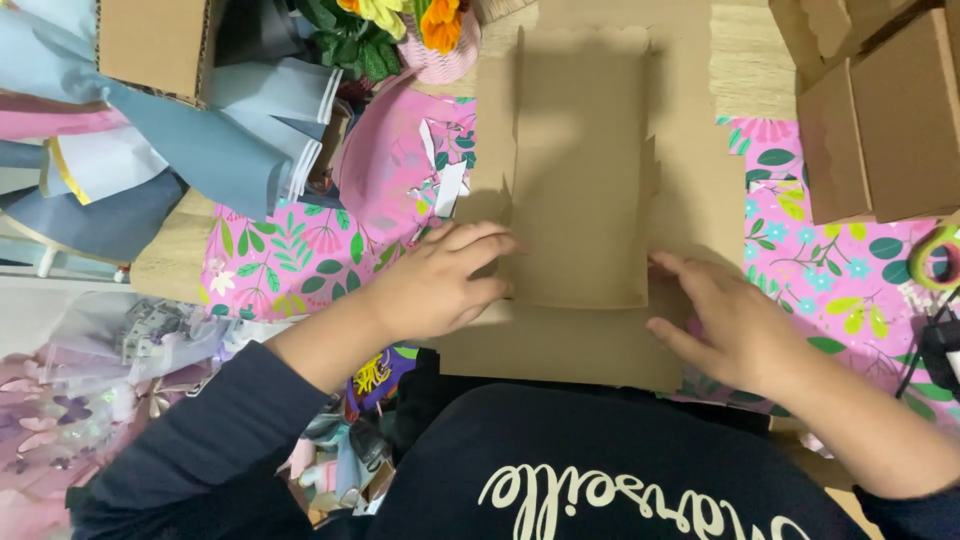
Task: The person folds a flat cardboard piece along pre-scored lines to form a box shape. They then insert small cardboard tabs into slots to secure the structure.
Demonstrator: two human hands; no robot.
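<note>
A flat brown cardboard sheet (590,170) with a folded panel lies on a pink floral table cover (300,250) in front of me. My left hand (440,280) presses on the sheet's lower left edge, fingers curled over the fold. My right hand (725,320) lies flat on the lower right part of the cardboard, fingers spread toward the folded panel. Neither hand lifts anything.
Assembled brown cardboard boxes (880,120) stand at the right back. Rolls of blue, pink and white wrapping paper (200,140) lie at the left. A pink pot with flowers (420,30) is at the back. A green tape roll (935,255) sits at the right edge. Plastic bags (120,340) lie lower left.
</note>
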